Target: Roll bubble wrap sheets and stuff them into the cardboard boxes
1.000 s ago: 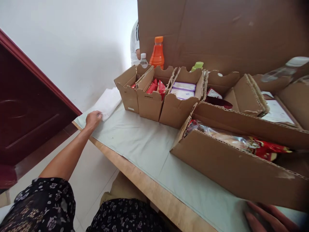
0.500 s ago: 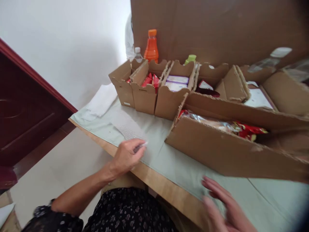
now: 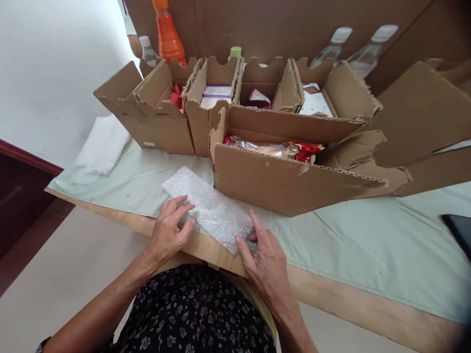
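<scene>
A flat piece of clear bubble wrap [image 3: 213, 203] lies slantwise on the pale green cloth, one corner reaching over the wooden table edge. My left hand [image 3: 171, 228] rests at its left side, fingers apart and the tips touching the near edge. At the other end, my right hand [image 3: 267, 257] has thumb and forefinger spread along the wrap's short edge. Its remaining fingers are partly hidden beneath. Just behind the wrap stands a long cardboard box [image 3: 265, 176] with red and clear snack packets [image 3: 301, 151] inside.
Cardboard bins [image 3: 165, 132] stand in a row behind, holding red packets and white boxes [image 3: 217, 93]. Behind them are an orange bottle [image 3: 171, 39] and clear bottles [image 3: 331, 46]. Folded white sheets [image 3: 103, 144] lie at left. A dark flat object [image 3: 459, 233] shows at right.
My left hand has let the bubble wrap down and spread its fingers. My right hand has come across to the wrap's right end. The view has swung right.
</scene>
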